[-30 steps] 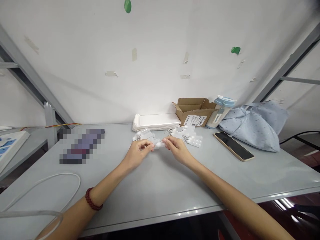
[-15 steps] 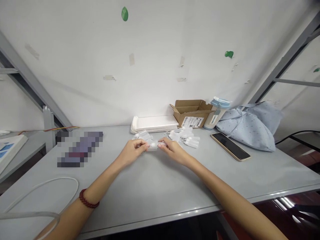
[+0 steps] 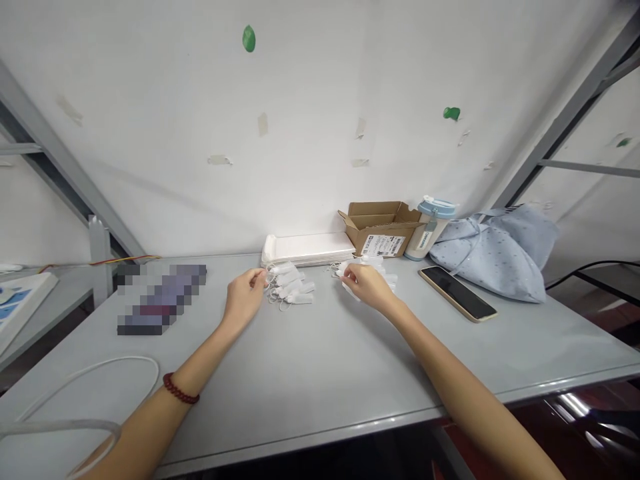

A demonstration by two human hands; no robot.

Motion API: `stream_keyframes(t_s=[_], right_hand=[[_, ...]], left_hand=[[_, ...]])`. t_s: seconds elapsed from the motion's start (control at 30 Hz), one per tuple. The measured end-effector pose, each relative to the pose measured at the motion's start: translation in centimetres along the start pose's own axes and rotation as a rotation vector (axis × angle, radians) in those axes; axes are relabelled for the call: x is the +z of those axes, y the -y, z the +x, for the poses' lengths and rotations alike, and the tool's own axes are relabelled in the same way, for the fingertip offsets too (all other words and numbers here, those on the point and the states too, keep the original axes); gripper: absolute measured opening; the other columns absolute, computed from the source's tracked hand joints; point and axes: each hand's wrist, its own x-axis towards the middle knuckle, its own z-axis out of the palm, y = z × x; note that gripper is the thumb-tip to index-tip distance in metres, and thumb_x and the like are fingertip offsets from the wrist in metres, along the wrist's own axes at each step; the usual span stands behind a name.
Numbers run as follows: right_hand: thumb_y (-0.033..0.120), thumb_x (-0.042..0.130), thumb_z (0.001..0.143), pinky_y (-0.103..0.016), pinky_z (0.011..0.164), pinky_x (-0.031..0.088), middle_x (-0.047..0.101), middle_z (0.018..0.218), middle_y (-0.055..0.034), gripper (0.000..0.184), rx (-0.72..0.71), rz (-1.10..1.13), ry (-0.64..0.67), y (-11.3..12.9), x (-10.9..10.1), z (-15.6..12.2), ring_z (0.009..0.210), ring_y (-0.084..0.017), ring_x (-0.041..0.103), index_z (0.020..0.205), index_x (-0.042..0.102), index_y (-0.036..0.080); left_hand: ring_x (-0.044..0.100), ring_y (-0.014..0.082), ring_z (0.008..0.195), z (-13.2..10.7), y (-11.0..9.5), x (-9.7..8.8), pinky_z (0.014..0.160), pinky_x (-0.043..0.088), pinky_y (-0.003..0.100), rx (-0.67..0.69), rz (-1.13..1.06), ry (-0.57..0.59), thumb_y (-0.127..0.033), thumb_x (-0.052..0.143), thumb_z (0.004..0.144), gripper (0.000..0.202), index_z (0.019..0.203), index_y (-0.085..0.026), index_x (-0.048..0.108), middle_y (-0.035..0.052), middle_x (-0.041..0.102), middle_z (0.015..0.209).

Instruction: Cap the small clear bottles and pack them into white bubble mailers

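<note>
Small translucent plastic pieces with thin white string loops lie in two groups. At the right edge of my left hand (image 3: 244, 295) is the left group (image 3: 293, 287), spread in an overlapping row. The thumb and fingers of that hand are curled together; anything between them is hidden. My right hand (image 3: 369, 285) reaches over the right group (image 3: 389, 275) and covers much of it. Its fingers are bent and pinched at the near left side of that group, and I cannot make out what is in them.
Behind the pieces lies a stack of flat white boxes (image 3: 310, 248). An open cardboard box (image 3: 383, 230), a cup with a blue lid (image 3: 431, 227), a light blue cloth bag (image 3: 493, 257) and a phone (image 3: 457, 293) stand to the right. A white cable (image 3: 100, 363) loops at left.
My hands have moved apart from the middle. The translucent piece held between them now lies with the left group. My right hand has gone to the right group, my left hand slightly left.
</note>
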Motion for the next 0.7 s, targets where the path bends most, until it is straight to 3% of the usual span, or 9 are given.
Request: stream_keyframes(t_s=[0.1,0.2,0.43,0.57,0.7], right_hand=[[0.026,0.048,0.085,-0.024,0.053,0.028,0.063,0.075,-0.0044,0.014,0.032,-0.044,0.054,-0.1,-0.2,-0.1,0.068,-0.015,0.055,0.078,0.056,0.017],[0.030,0.052,0.083,-0.024,0.053,0.028,0.063,0.078,-0.0049,0.015,0.043,-0.093,0.104,0.0,-0.5,-0.2,0.069,-0.015,0.055,0.076,0.057,0.017],[0.035,0.057,0.079,-0.024,0.054,0.027,0.063,0.084,-0.0063,0.018,0.074,-0.243,0.142,0.4,-1.2,-0.4,0.075,-0.017,0.056,0.081,0.058,0.017],[0.036,0.057,0.077,-0.024,0.052,0.025,0.061,0.078,-0.0069,0.021,0.106,-0.287,0.246,0.5,-1.3,-0.6,0.069,-0.017,0.055,0.070,0.055,0.017],[0.035,0.054,0.077,-0.023,0.050,0.023,0.058,0.071,-0.0040,0.024,0.067,-0.253,0.256,0.7,-1.0,-0.8,0.063,-0.014,0.051,0.063,0.048,0.018]], left_hand=[[0.062,0.0210,0.077,0.0,0.3,0.2,0.070,0.045,0.028,0.022,0.073,0.075,-0.030,0.040,0.079,0.041,0.108,-0.014,0.064,0.0060,0.071,0.080],[0.061,0.0192,0.071,-0.1,0.3,0.1,0.070,0.045,0.028,0.054,0.112,0.101,-0.026,0.041,0.079,0.043,0.116,-0.017,0.059,0.0036,0.070,0.080],[0.058,0.0180,0.068,-0.4,-0.1,0.0,0.069,0.044,0.027,0.087,0.106,0.082,-0.026,0.042,0.079,0.040,0.115,-0.018,0.057,0.0001,0.065,0.072],[0.059,0.0177,0.069,-0.8,-0.4,0.2,0.071,0.045,0.029,0.099,0.086,0.075,-0.026,0.041,0.079,0.039,0.115,-0.018,0.055,0.0001,0.065,0.076],[0.059,0.0183,0.072,-1.4,-0.8,0.7,0.073,0.045,0.031,0.110,0.077,0.087,-0.028,0.042,0.080,0.039,0.116,-0.018,0.052,0.0010,0.064,0.080]])
